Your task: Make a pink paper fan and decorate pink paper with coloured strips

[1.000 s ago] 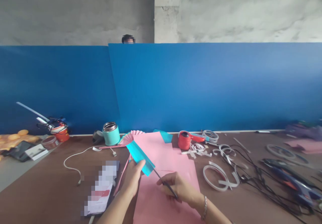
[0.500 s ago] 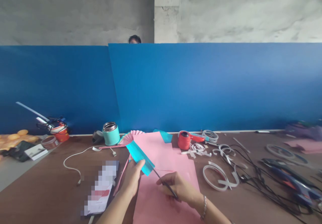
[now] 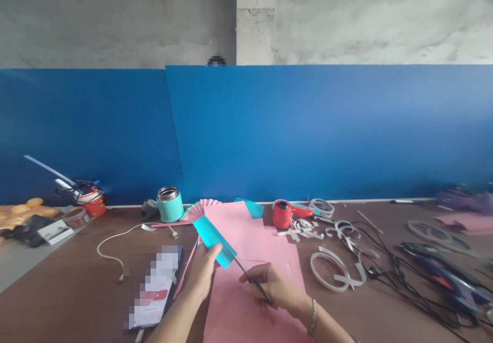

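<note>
My left hand [image 3: 202, 271] pinches a folded strip of bright turquoise paper [image 3: 211, 237], thumb on top and fingers underneath. My right hand [image 3: 271, 286] is closed around a slim dark tool [image 3: 260, 288], seen edge-on, so its kind cannot be made out. The tool's thin tip meets the lower right corner of the turquoise paper. Beneath both hands lie overlapping sheets of pink paper [image 3: 254, 307]. A pleated pink paper fan [image 3: 204, 209] rests behind the left hand, and another turquoise piece [image 3: 250, 208] sticks out at the back.
A phone [image 3: 156, 291] and white cable [image 3: 99, 245] lie left, with a mint flask [image 3: 170, 207] behind. To the right are a red tape dispenser [image 3: 282, 214], white strip coils [image 3: 327, 271], black cords [image 3: 396, 266] and a dark blue tool [image 3: 447, 276]. A blue partition [image 3: 308, 132] stands behind.
Both hands, the turquoise paper and the dark tool stay almost still. Behind the partition, the top of a person's head has shifted to the right and sunk lower.
</note>
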The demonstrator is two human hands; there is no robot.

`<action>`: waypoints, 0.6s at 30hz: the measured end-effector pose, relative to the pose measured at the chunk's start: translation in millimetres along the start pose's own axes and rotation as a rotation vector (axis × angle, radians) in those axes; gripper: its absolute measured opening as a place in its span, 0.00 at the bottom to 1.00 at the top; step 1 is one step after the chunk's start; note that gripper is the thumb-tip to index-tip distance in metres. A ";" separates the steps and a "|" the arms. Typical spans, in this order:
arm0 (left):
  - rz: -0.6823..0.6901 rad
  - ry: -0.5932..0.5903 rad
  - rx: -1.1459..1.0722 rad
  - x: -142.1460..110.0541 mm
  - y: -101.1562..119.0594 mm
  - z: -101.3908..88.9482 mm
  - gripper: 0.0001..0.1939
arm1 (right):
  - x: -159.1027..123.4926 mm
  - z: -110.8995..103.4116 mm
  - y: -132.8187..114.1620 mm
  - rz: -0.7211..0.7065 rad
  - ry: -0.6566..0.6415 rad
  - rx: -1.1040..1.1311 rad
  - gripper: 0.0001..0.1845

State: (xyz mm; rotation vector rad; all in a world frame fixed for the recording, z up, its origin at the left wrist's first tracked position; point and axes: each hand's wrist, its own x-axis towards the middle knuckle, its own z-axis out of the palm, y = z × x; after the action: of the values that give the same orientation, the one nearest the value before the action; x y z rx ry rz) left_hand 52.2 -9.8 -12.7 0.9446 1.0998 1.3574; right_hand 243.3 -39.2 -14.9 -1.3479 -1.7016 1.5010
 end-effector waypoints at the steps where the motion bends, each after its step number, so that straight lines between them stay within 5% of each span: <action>1: -0.002 -0.003 -0.002 -0.2 0.3 0.1 0.16 | 0.0 0.0 0.2 -0.004 0.000 0.003 0.17; 18: 0.000 -0.016 -0.028 0.8 -2.2 -1.4 0.12 | 0.0 0.1 0.1 -0.006 0.001 0.019 0.15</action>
State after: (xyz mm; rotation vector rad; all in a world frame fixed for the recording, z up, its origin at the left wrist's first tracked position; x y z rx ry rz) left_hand 51.3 -9.2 -15.2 0.9336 1.0660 1.3596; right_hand 243.2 -39.3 -15.0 -1.3322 -1.6855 1.5089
